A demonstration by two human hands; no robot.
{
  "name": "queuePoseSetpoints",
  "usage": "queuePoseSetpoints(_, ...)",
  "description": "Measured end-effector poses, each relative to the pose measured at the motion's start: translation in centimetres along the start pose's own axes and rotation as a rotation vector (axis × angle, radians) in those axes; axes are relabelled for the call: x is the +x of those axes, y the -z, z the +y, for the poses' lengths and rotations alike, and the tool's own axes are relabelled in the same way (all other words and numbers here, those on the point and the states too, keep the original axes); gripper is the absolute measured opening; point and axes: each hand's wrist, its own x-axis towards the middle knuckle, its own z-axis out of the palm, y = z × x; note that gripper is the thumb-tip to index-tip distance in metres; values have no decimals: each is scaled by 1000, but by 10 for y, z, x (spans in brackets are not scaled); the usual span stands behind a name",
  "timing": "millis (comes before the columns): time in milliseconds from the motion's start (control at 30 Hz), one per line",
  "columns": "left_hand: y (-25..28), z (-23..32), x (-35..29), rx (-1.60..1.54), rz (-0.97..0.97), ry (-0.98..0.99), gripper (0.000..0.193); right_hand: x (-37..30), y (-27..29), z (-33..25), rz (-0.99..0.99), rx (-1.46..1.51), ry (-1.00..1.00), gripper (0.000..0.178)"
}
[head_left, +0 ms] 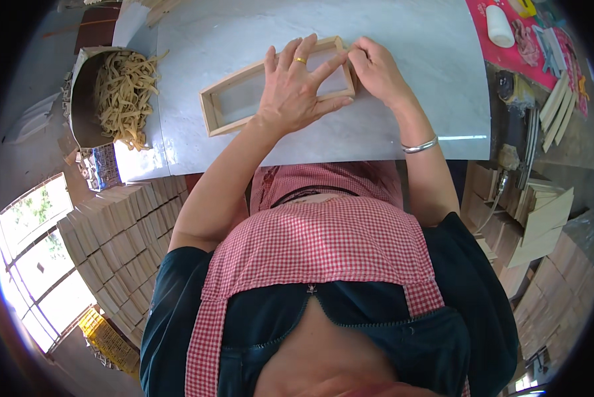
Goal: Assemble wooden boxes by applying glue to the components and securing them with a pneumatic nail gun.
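Note:
A long, shallow rectangular wooden frame [209, 116] lies slantwise on the table, its right end farther from me. My left hand [292, 91], with a gold ring, spreads over the frame, fingertips reaching its far side. Its index finger points to the right end, and the thumb lies by the near right corner. At the far right corner, my right hand [378, 71] is closed, thumb and fingertips pinched together against the end piece. Whatever sits in that pinch is hidden. A silver bangle [420, 146] circles my right wrist.
The marbled grey-white table [436, 99] spans the front. At left is an open container [85, 99] heaped with tan, band-like strips [128, 92]. Stacked wooden pieces [122, 241] stand below left. On the right, a red surface [485, 49] bears a white bottle [500, 26]; pale wooden slats [557, 112] lie nearby.

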Motion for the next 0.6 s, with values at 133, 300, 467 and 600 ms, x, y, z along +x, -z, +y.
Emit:
queuePoseSetpoints(133,-3,0,-3,0,16,6,75,-15,-9,-3,13,46,-102,23)
queuePoseSetpoints(300,1,2,3,18,7,9,78,-23,-10,-4,51,94,-150,24)
queuePoseSetpoints(467,4,5,2,22,-16,26,81,-21,-14,6,20,156,-137,23)
queuePoseSetpoints(600,7,6,0,24,-25,43,83,-28,1,34,193,-21,-16,22)
